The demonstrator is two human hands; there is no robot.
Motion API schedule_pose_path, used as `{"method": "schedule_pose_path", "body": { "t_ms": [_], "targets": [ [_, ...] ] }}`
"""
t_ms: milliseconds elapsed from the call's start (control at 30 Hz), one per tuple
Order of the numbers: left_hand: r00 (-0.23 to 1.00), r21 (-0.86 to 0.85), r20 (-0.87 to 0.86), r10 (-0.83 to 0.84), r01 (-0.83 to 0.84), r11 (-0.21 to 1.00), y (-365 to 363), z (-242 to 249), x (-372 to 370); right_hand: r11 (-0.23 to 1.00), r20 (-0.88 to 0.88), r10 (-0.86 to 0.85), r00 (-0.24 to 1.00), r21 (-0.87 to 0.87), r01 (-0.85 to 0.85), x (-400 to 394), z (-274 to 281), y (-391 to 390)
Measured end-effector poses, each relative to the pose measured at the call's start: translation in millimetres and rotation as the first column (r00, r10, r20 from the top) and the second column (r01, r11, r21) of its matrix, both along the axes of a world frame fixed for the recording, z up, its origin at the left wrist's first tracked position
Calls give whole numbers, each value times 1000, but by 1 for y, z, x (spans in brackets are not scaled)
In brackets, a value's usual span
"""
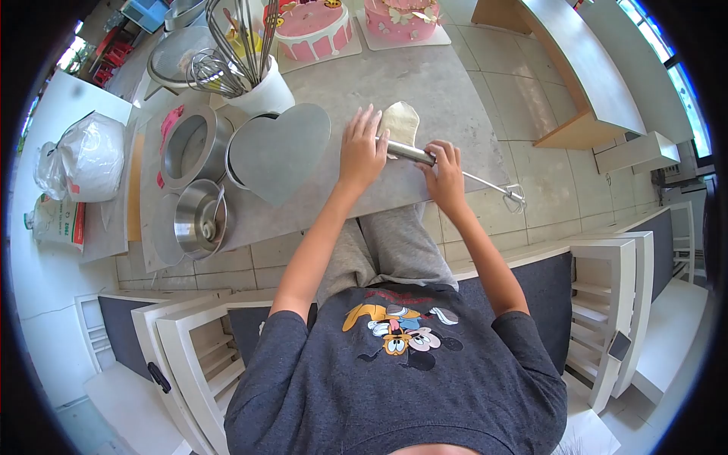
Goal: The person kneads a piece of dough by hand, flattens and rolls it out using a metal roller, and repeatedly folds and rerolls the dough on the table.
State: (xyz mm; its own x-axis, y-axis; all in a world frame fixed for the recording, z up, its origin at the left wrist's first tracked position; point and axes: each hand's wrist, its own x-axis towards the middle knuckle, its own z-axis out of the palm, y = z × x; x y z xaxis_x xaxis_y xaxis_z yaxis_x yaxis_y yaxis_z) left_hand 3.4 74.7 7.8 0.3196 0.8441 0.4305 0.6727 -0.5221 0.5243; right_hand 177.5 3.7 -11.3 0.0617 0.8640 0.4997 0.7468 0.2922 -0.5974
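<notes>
1. One left hand lies flat, fingers spread, over the handle end of a metal whisk and touches one beige dough piece on the table.
2. One right hand is closed around the whisk handle; the wire head overhangs the table's right edge.
3. One heart-shaped cake pan lies just left of the left hand.
4. Two round metal vessels: a ring tin and a bowl.
5. One white utensil holder carries several whisks.
6. Two pink cakes stand at the far edge.
7. One white bag; no writing can be read.
</notes>
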Motion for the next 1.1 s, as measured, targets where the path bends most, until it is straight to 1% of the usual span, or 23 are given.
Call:
{"method": "schedule_pose_path", "body": {
  "t_ms": [33,100,133,167,233,300,400,433,500,533,567,600,633,667,700,733,800,833,900,967,1033,1067,1100],
  "targets": [
    [998,66,-48,30,-26,997,6,6,4,1000,-9,24,1000,11,-24,5,3,8],
    [996,99,-81,34,-26,995,24,13,11,1000,3,21,1000,20,-21,14,8,22],
    [993,132,-112,44,-29,991,32,15,15,999,-14,26,1000,-23,-26,18,7,29],
    [993,130,-112,40,-25,991,42,13,19,997,-30,32,999,-64,-33,22,8,35],
    [995,60,-91,43,-38,997,60,8,25,997,-33,40,999,-68,-42,27,9,44],
    [995,31,-82,54,-52,998,73,3,29,984,-105,73,992,-154,-89,32,12,52],
    [996,-12,-69,64,-65,998,83,0,33,970,-104,106,989,-209,-126,34,27,57],
    [996,-20,-64,66,-67,998,84,1,33,969,-105,103,989,-213,-124,33,35,60],
    [994,-6,-91,66,-67,998,88,-4,34,980,59,158,986,-135,-148,29,44,63],
    [991,12,-118,69,-68,998,89,-7,34,979,56,155,986,-142,-145,31,39,67],
    [991,8,-120,67,-67,998,89,-12,36,969,25,196,980,-160,-189,32,35,75],
    [989,-39,-116,92,-97,995,89,-16,38,957,-6,237,972,-174,-234,33,31,81],
    [987,-85,-113,118,-127,988,89,-21,39,957,-8,237,971,-173,-235,34,28,83],
    [986,-84,-115,118,-128,988,91,-18,41,959,19,207,978,-200,-200,35,27,84],
    [985,16,-149,93,-92,996,92,-16,42,960,45,179,983,-228,-164,35,26,85],
    [980,108,-184,69,-50,993,92,-15,43,958,41,180,983,-235,-166,29,20,89],
    [984,110,-166,66,-48,993,100,-16,42,972,192,-87,978,-199,125,7,6,104],
    [987,124,-144,65,-47,991,107,-17,42,970,192,-87,978,-208,127,-1,2,113],
    [986,129,-137,96,-78,989,122,-18,46,926,348,-243,905,-195,323,-12,-3,135],
    [982,130,-135,131,-113,985,136,-17,49,922,330,-234,914,-224,317,-3,-6,158],
    [981,219,-167,98,-60,974,138,-12,56,912,311,-230,922,-262,316,-4,-15,155],
    [982,211,-165,96,-60,976,132,-15,54,938,347,-213,914,-188,290,-4,-17,153],
    [968,162,-149,200,-176,971,125,-20,52,960,386,-197,901,-109,257,-2,-18,153]
  ]
}}
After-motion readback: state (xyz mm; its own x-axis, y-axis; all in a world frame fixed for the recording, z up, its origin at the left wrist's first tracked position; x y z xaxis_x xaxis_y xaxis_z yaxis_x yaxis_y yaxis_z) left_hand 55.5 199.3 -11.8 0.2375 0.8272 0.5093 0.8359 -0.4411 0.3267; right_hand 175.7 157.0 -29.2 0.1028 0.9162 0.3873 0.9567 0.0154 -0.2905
